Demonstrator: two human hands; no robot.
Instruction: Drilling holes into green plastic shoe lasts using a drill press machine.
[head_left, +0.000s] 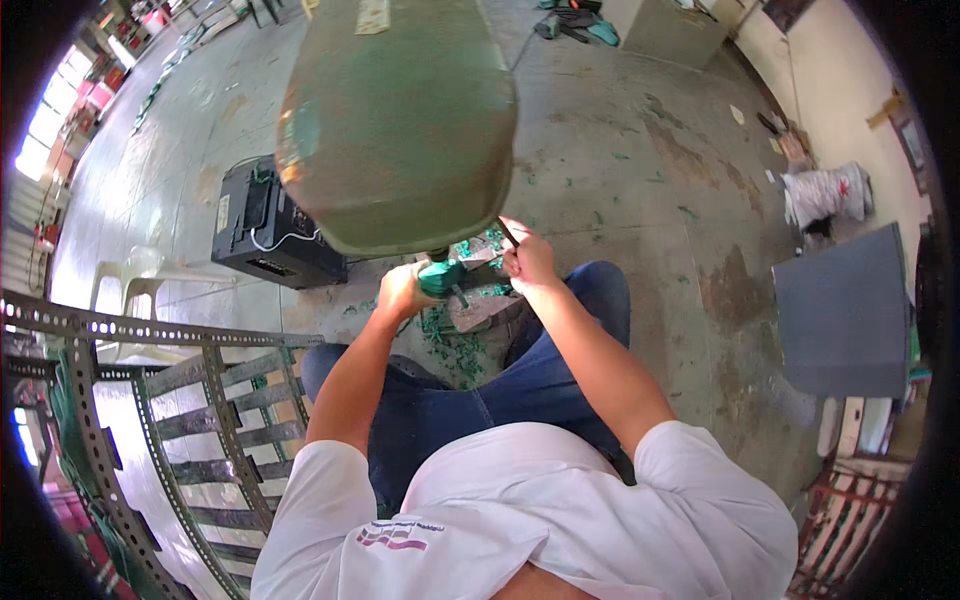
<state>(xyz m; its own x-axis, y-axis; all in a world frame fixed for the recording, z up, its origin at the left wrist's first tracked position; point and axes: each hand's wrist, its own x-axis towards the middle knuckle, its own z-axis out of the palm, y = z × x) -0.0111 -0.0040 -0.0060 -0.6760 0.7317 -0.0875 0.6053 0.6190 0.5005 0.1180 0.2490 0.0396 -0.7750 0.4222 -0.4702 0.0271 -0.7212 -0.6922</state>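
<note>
The large green head of a drill press-like machine [400,130] stands in front of me. Just below its front edge, my left hand [403,290] is closed around a green piece [440,279] whose exact kind I cannot make out. A metal bit or rod shows beside that piece. My right hand [532,262] is wrapped round a thin dark lever [508,233] at the machine's right side. Beneath both hands lies the machine's grey metal base [487,312], with green shavings [455,345] on and around it. The machine head hides much of the spindle.
A black box-shaped unit [262,225] with a white cable stands left of the machine. A perforated metal rack [215,400] is close on my left, a pale plastic chair [140,285] beyond it. To the right are a dark grey panel [842,315] and a white sack [828,195].
</note>
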